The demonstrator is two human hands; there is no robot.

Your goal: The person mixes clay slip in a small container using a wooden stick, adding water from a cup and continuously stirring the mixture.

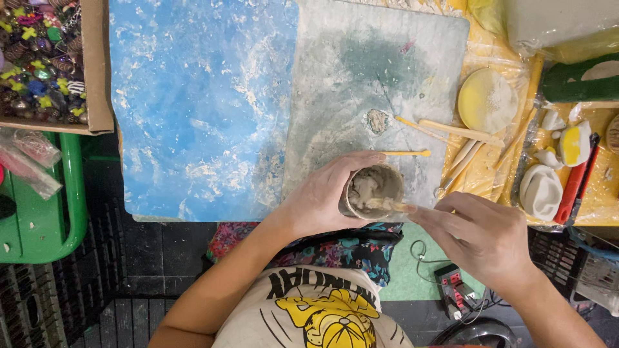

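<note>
My left hand (320, 198) wraps around a small grey clay cup (372, 191), held just over the near edge of the grey work board (380, 77). My right hand (480, 235) pinches a thin wooden modelling tool (394, 205) whose tip reaches inside the cup's wet interior. The cup's opening faces up toward me. Both hands hover above my lap, at the table's front edge.
A blue clay-smeared mat (200, 103) lies left of the grey board. A yellow round sponge (487, 100), wooden tools (459, 131) and white clay pieces (540, 190) sit at right on yellow plastic. A cardboard box of coloured beads (39, 58) is far left, beside a green stool (45, 212).
</note>
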